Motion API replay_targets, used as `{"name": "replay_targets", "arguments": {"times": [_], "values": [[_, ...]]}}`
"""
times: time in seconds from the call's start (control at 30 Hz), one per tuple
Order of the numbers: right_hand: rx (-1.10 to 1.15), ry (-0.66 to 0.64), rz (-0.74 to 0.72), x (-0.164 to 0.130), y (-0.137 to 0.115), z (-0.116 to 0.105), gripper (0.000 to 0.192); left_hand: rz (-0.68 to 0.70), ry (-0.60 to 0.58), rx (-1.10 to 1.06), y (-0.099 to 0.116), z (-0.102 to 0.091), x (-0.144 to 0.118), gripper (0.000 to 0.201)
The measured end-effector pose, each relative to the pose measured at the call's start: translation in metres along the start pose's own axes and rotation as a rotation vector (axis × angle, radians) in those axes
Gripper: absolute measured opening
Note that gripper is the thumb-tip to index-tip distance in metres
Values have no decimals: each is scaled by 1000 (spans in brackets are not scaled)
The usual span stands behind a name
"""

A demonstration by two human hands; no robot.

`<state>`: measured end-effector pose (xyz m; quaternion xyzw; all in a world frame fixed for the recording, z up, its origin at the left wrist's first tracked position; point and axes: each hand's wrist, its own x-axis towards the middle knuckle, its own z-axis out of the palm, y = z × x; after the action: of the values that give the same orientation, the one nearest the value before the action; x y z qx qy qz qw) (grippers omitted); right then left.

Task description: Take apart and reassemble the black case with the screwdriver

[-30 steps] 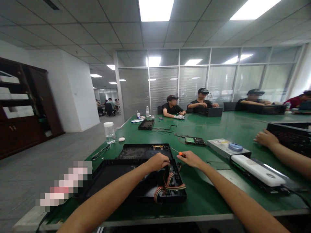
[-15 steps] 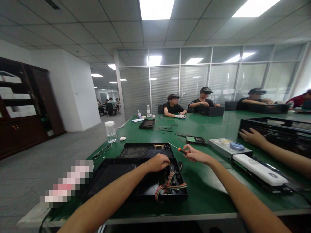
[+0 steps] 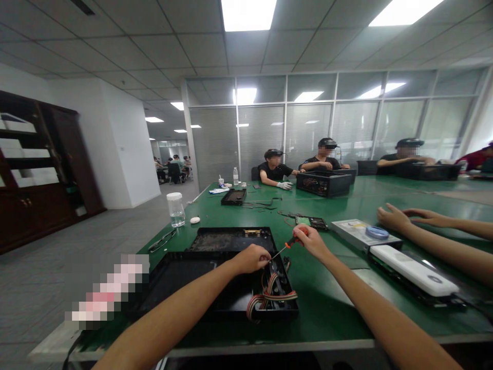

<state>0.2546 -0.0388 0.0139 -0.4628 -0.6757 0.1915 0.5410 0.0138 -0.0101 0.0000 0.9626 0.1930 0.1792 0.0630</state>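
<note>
My right hand (image 3: 306,239) is closed round the red and black handle of a screwdriver (image 3: 287,246). Its thin shaft slants down to the left, the tip close to the fingers of my left hand (image 3: 253,258). Those fingers are pinched together at the right part of a black metal case (image 3: 181,277); what they hold, if anything, is hidden. A striped ribbon cable (image 3: 269,296) loops over the case's front right corner. Behind it lies a second black panel (image 3: 219,240) with a brass-coloured part at its edge.
Right of my arm are a silver drive (image 3: 346,231) with a blue roll of tape (image 3: 376,233) and a white power strip (image 3: 412,270). A co-worker's hands (image 3: 396,218) reach in there. A jar (image 3: 176,210) and glasses (image 3: 162,240) stand left. A circuit board (image 3: 311,222) lies beyond.
My right hand has turned the screwdriver, bringing its tip down to my left fingers. My left hand stays put. The large black case at right has moved across the table to the co-workers opposite.
</note>
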Motion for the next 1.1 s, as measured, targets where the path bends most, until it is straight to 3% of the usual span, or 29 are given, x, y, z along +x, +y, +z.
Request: {"name": "replay_targets", "arguments": {"times": [0.37,0.77,1.1], "values": [[-126,16,-57,-4,-2,4,32,-14,-7,1,2,0,-1,22],[-309,-34,-190,-9,-21,5,28,-7,-6,7,0,0,-2,22],[-489,-147,-278,-11,-55,12,30,-28,-13,29,7,-4,-1,23]]}}
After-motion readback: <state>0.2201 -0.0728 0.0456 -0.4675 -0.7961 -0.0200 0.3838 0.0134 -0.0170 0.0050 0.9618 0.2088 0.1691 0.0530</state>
